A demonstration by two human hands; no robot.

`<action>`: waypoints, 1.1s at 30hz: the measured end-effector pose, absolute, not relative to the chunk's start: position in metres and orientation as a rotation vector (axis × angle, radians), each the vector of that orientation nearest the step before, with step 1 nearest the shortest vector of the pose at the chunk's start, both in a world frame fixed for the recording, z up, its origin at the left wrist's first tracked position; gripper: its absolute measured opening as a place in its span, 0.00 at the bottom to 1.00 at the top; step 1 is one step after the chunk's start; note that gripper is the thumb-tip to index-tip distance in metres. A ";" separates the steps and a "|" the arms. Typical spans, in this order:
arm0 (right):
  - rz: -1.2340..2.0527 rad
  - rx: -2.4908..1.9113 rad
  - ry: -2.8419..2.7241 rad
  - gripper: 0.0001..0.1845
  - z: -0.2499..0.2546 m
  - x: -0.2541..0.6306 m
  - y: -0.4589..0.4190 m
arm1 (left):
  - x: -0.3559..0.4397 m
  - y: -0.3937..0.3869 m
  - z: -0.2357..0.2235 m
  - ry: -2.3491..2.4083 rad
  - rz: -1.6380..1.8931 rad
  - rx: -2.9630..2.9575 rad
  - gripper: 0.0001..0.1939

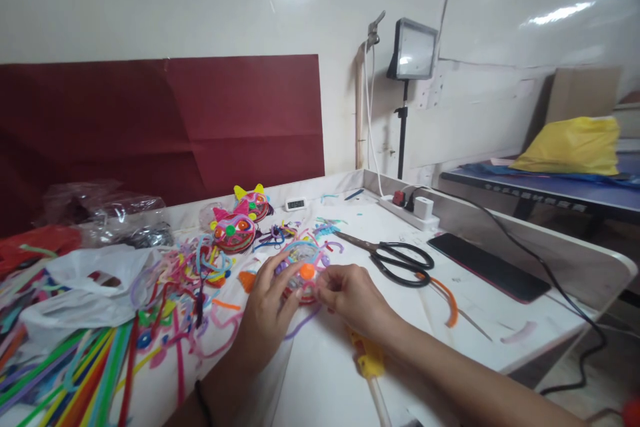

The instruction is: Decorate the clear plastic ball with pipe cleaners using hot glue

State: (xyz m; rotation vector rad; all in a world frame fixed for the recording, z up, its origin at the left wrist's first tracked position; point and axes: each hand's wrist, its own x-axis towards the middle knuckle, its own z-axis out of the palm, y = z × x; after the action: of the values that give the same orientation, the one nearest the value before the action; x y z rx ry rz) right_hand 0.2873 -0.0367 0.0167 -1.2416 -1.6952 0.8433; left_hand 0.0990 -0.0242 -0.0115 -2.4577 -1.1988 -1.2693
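Note:
A round craft piece point(303, 252) of coloured pipe cleaners lies in front of me on the white table, with a bright orange disc point(307, 271) on its face. My left hand point(264, 312) grips it from the left, thumb and fingers around its near side. At its right edge, my right hand point(356, 295) is closed in a pinch; what sits between the fingertips is hidden. A purple pipe cleaner point(304, 324) curves out below the piece. Behind my left hand stand two finished-looking animal faces, one with pink ears point(234, 232) and one with yellow ears point(253, 203).
Black-handled scissors point(404, 261) lie right of my hands, near an orange curved strip point(448, 300). A yellow glue gun point(369, 355) is under my right forearm. Beyond are a dark phone point(490, 267) and a power strip point(410, 213). Pipe cleaners point(95, 373) and a plastic bag point(90, 293) crowd the left.

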 end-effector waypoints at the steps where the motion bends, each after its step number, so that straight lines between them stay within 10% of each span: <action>1: 0.844 -1.241 -1.700 0.06 0.016 0.287 -0.036 | 0.099 -0.023 -0.013 -1.193 -1.284 -2.449 0.18; 33: 0.502 -1.262 -1.935 0.09 0.014 0.284 -0.028 | 0.090 -0.017 -0.026 -1.291 -1.275 -2.341 0.22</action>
State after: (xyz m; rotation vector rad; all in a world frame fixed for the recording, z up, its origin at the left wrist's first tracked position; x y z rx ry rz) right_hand 0.2840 -0.0276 0.0144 -1.2620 -1.9348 0.5018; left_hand 0.0904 -0.0169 -0.0258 -2.3405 -1.2914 -1.2754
